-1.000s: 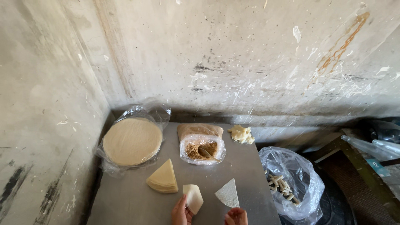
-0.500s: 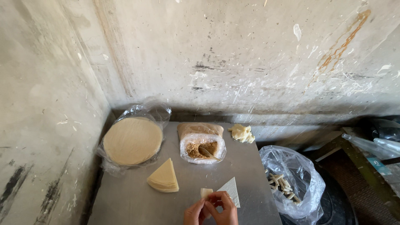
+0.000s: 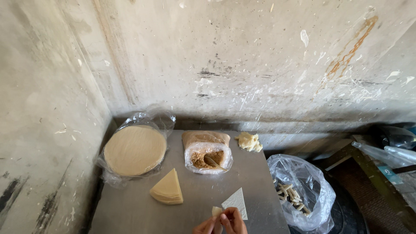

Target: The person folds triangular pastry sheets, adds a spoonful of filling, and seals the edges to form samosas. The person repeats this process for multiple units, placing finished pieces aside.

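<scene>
At the bottom edge, my left hand and my right hand meet over the grey table, both pinching a small pale piece of folded dough wrapper. A single wedge-shaped wrapper lies flat on the table just right of my hands. A stack of wedge-cut wrappers sits to the left. Behind them stands an open plastic bag of brown crumbly filling with a spoon in it.
A round stack of wrappers on plastic lies at the table's back left. A lump of pale dough sits at the back right. A clear bag with rolled sticks hangs off the right side. Concrete walls close in behind and on the left.
My hands came together: a second ago they were apart, the left holding a wrapper piece. Now both pinch it, and it looks smaller and folded. The flat wedge stays on the table.
</scene>
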